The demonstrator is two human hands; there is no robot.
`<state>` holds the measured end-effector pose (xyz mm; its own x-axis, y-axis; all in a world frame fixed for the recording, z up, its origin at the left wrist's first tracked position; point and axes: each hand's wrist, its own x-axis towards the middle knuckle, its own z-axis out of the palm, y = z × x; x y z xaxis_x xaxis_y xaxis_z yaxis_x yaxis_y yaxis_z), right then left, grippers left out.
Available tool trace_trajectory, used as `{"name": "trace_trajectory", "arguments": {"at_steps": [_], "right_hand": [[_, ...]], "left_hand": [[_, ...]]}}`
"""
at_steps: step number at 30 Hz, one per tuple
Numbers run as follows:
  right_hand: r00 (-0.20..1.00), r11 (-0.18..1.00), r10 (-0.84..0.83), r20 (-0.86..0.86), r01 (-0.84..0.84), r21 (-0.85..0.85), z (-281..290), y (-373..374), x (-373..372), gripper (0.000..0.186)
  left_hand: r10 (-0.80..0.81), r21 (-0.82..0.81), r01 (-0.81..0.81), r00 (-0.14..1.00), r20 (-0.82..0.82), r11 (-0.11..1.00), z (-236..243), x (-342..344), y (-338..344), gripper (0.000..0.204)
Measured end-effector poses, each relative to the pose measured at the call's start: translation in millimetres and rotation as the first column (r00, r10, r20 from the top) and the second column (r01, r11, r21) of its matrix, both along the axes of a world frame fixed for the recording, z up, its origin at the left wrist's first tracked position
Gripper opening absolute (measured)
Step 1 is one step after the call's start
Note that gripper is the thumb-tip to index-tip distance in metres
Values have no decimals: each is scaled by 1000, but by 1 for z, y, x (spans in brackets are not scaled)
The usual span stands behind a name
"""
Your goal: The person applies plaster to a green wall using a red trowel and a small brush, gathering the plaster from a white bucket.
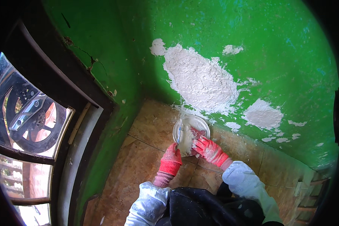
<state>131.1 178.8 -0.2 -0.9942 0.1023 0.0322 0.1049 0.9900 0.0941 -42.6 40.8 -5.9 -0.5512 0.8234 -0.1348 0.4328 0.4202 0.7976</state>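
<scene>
a bucket (194, 116) lies beyond the left hand (171, 158), clamped on a slim tool (179, 132), and under the right hand (209, 150), grip unclear.

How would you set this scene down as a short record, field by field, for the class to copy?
Left hand: red glove, holding a slim tool at the bowl's left
Right hand: red glove, at the bowl's lower right
Bowl: round, pale, on the tiled floor
Wall: green, with rough white patches
Far left: dark-framed panes
</scene>
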Motion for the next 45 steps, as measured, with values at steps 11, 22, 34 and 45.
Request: {"name": "trace_trajectory", "arguments": {"at_steps": [11, 22, 34, 45], "right_hand": [[980, 996, -78, -182, 71, -45, 11, -6, 24, 37], [664, 881, -458, -590, 250, -403, 137, 5, 9, 50], [124, 388, -919, -375, 105, -916, 124, 63, -21, 16], [176, 321, -947, -269, 559, -765, 174, 22, -33, 17]], "left_hand": [[48, 225, -34, 997, -60, 974, 43, 29, -23, 31], [97, 168, -397, 567, 818, 902, 159, 16, -23, 30], [88, 67, -271, 520, 850, 960, 62, 47, -7, 34], [193, -37, -295, 520, 832, 955, 13, 43, -14, 34]]}}
